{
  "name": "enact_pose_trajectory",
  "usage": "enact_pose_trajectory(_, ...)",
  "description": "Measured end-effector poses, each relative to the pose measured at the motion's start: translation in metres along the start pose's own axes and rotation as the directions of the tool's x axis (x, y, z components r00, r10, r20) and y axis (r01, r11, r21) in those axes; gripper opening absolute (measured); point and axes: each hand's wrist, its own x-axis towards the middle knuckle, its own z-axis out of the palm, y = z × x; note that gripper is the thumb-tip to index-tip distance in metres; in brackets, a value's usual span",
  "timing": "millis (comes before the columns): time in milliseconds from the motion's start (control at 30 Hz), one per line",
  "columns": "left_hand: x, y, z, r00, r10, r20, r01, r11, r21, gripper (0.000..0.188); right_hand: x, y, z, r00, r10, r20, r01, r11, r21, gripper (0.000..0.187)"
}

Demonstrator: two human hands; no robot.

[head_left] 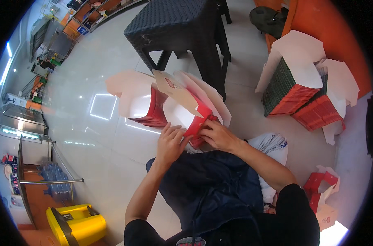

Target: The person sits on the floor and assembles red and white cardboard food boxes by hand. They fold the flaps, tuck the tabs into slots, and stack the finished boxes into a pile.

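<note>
Nearest the camera is the person's lap, covered by a dark blue cloth (211, 184), with both forearms reaching forward over it. The left hand (170, 143) lies just left of a red and white carton blank (190, 110), fingers curled and pressing on its lower red edge. The right hand (219, 135) sits just to the right of the same edge, fingers clamped over the red fold, so the two hands meet on the carton from either side and are about equally near it. The carton rises away from the hands, its long axis tilting up and to the left, white inner flaps open toward the camera. Left of it on the floor (104, 135) lies a stack of similar blanks (141, 102); behind stands a black stool (182, 28). Well apart on the right are two taller stacks of flat cartons (305, 86).
</note>
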Motion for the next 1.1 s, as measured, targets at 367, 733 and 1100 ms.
enact_pose_trajectory(367, -0.013, 0.005, 0.023, 0.998, 0.011, -0.062, -0.006, 0.996, 0.092, 0.021, -0.008, 0.005, 0.017, 0.994, 0.059, -0.093, -0.048, 0.991, 0.121, 0.022)
enact_pose_trajectory(733, 0.04, 0.034, 0.022, 0.941, -0.293, 0.168, 0.284, 0.956, 0.076, 0.026, -0.016, 0.01, 0.025, 0.992, -0.082, -0.099, 0.072, 0.992, -0.103, 0.027)
enact_pose_trajectory(1100, 0.053, 0.033, 0.024, 0.965, -0.103, 0.242, 0.072, 0.988, 0.135, 0.027, -0.016, 0.009, 0.008, 0.981, 0.119, -0.152, -0.161, 0.939, -0.303, 0.031)
